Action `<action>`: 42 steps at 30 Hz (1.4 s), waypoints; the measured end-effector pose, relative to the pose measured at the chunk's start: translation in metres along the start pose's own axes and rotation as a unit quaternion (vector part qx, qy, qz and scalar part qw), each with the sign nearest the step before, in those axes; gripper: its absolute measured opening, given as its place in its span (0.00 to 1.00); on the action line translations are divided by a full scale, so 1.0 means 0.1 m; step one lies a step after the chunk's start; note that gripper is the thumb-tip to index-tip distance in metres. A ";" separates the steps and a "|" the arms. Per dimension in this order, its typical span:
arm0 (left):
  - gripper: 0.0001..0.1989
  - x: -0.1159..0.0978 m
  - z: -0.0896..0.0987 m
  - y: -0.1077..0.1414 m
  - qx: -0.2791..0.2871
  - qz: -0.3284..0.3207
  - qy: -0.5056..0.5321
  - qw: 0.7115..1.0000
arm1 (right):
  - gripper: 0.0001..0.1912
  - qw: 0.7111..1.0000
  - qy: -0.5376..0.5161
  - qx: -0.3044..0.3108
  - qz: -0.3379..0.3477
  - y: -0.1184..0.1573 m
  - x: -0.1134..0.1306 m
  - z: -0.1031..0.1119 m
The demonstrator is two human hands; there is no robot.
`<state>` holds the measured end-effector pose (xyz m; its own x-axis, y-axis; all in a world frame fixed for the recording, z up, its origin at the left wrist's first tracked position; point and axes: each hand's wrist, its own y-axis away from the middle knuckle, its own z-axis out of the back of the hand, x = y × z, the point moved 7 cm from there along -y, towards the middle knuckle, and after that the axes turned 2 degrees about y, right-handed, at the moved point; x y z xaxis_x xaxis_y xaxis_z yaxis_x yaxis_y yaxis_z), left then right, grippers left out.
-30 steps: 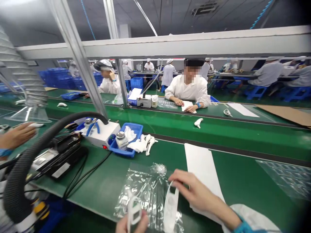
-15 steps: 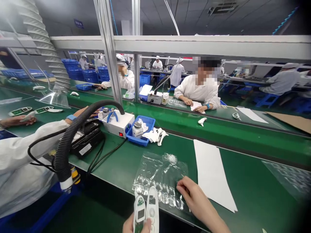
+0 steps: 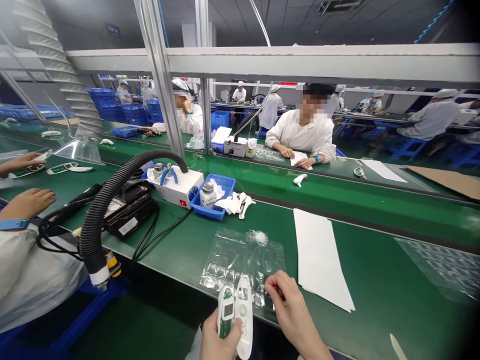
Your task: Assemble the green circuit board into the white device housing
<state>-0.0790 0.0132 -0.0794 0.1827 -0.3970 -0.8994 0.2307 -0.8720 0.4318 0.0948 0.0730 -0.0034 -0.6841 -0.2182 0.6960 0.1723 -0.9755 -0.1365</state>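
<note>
My left hand [image 3: 215, 340] is closed around two halves of a white handheld device casing, held side by side at the table's front edge. One half [image 3: 226, 311] carries a green circuit board with a small grey screen. The other is a slim white cover [image 3: 244, 320] with a window and round openings. My right hand [image 3: 290, 302] hovers at the right of a clear plastic sheet [image 3: 240, 250] with rows of small clear pieces. Its thumb and forefinger are pinched together; whatever is between them is too small to make out.
White paper sheets [image 3: 318, 260] lie to the right. A blue tray [image 3: 212, 212] with a metal-topped bottle stands behind, beside a white box [image 3: 176, 187]. A black hose [image 3: 92, 215] arches at left, near a co-worker's hand [image 3: 30, 202]. Another co-worker [image 3: 303, 130] sits opposite.
My left hand has come up and right with the casing halves, closer to my right hand, which stays pinched. The neighbour's arm at left has drawn back from behind the hose.
</note>
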 end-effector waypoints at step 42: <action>0.30 0.07 1.43 0.04 -0.214 -0.031 0.247 0.945 | 0.23 0.819 -0.485 0.262 -0.157 0.07 1.28 -2.00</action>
<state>-0.2140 -0.0339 -0.0938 0.5547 -0.0750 -0.8286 0.6012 -0.6523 0.4616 -0.1337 0.0333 -0.0562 0.0877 0.4134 0.9063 0.5505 -0.7784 0.3018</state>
